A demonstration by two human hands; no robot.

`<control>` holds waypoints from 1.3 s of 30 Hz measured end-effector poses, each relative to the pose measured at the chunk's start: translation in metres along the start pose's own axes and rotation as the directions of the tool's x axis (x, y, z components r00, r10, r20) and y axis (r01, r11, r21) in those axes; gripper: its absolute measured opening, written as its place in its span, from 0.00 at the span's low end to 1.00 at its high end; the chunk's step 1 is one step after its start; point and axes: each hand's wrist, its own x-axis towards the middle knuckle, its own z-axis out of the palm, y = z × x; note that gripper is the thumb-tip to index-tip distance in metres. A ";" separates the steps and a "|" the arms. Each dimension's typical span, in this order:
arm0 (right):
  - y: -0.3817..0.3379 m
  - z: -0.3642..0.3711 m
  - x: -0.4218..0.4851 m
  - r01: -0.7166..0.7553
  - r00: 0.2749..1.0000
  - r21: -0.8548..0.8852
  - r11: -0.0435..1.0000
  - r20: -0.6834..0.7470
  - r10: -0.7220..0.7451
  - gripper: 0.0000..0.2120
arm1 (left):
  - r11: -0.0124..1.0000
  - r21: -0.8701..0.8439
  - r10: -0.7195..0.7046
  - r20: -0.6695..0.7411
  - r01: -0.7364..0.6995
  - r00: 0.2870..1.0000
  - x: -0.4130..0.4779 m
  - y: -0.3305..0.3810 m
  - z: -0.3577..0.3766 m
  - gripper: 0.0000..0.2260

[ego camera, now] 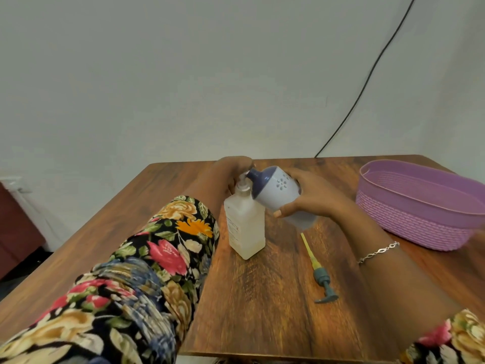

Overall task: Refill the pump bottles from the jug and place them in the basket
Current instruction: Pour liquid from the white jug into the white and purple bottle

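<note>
Tilting onto the clear bottle (245,227) that the left grip (233,172) clasps, a blue-spouted pale jug (278,195), clutched by the right grip (313,197), overhangs the wooden surface (262,311).

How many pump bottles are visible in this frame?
1. The clear bottle stands mid-table under the tipped jug, its neck held by the left hand; a pump lies beside it. None shows in the basket, though its near wall hides part of the floor.

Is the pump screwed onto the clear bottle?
No: the pump lies flat on the table, apart from the clear bottle.
</note>
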 end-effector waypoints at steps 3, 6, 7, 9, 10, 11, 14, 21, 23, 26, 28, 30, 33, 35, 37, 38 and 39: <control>0.000 -0.002 0.000 -0.006 1.000 -0.023 1.000 0.000 0.006 0.37 | 0.989 0.105 0.104 -0.002 -0.103 0.995 0.000 0.001 0.004 0.16; 0.002 0.004 -0.001 -0.017 0.999 -0.032 0.999 0.031 0.018 0.34 | 0.964 0.237 0.132 -0.026 -0.122 0.991 0.001 -0.001 0.008 0.16; 0.002 0.005 -0.001 -0.020 0.999 -0.033 0.999 0.032 0.021 0.34 | 0.955 0.275 0.126 -0.037 -0.111 0.991 0.001 -0.001 0.009 0.16; 0.002 0.009 -0.002 -0.030 0.999 -0.019 0.999 0.029 0.031 0.34 | 0.939 0.331 0.115 -0.044 -0.094 0.992 0.001 0.000 0.009 0.17; 0.003 0.010 -0.002 -0.034 0.999 -0.007 0.999 0.028 0.034 0.34 | 0.933 0.345 0.118 -0.038 -0.098 0.992 0.001 0.000 0.009 0.17; 0.003 0.010 -0.002 -0.035 0.999 0.002 0.999 0.030 0.035 0.34 | 0.933 0.344 0.125 -0.028 -0.108 0.992 0.000 0.000 0.009 0.17; 0.001 0.006 -0.002 -0.022 0.999 0.012 1.000 0.033 0.022 0.34 | 0.957 0.252 0.157 -0.023 -0.146 0.987 -0.003 0.000 0.004 0.11; -0.001 -0.001 0.000 0.008 1.000 -0.018 1.000 -0.005 -0.008 0.36 | 0.952 0.269 0.155 -0.016 -0.146 0.988 0.002 0.002 0.001 0.07; 0.000 0.003 0.001 -0.003 1.000 -0.038 0.999 0.018 0.004 0.34 | 0.929 0.346 0.151 -0.039 -0.129 0.988 0.006 -0.001 0.003 0.08; 0.002 0.007 0.000 -0.027 0.999 -0.051 0.998 0.031 0.029 0.33 | 0.916 0.386 0.136 -0.043 -0.109 0.990 0.015 -0.004 0.007 0.11; 0.003 0.009 -0.001 -0.031 0.999 -0.030 0.999 0.030 0.032 0.33 | 0.929 0.354 0.126 -0.046 -0.102 0.991 0.017 -0.003 0.009 0.09; 0.002 0.009 -0.002 -0.027 0.999 -0.014 1.000 0.030 0.027 0.33 | 0.940 0.321 0.140 -0.044 -0.119 0.989 0.012 -0.001 0.008 0.07; 0.000 0.004 -0.003 -0.013 1.000 -0.006 1.000 0.021 0.013 0.33 | 0.952 0.266 0.166 -0.037 -0.150 0.985 0.003 0.001 0.003 0.08; 0.000 0.000 -0.003 -0.005 1.000 -0.033 0.999 0.017 0.006 0.35 | 0.960 0.234 0.165 -0.025 -0.155 0.986 0.003 0.002 0.000 0.12; -0.002 -0.001 -0.002 -0.001 1.000 -0.059 0.998 0.013 0.001 0.36 | 0.968 0.202 0.159 -0.024 -0.151 0.987 0.005 0.003 0.000 0.09; -0.002 -0.001 -0.001 -0.001 1.000 -0.064 0.998 0.014 0.002 0.36 | 0.967 0.209 0.150 -0.023 -0.142 0.988 0.005 0.003 0.001 0.09; -0.002 0.000 -0.001 -0.007 1.000 -0.065 0.998 0.018 0.008 0.36 | 0.957 0.256 0.147 -0.023 -0.136 0.989 0.006 0.003 0.002 0.08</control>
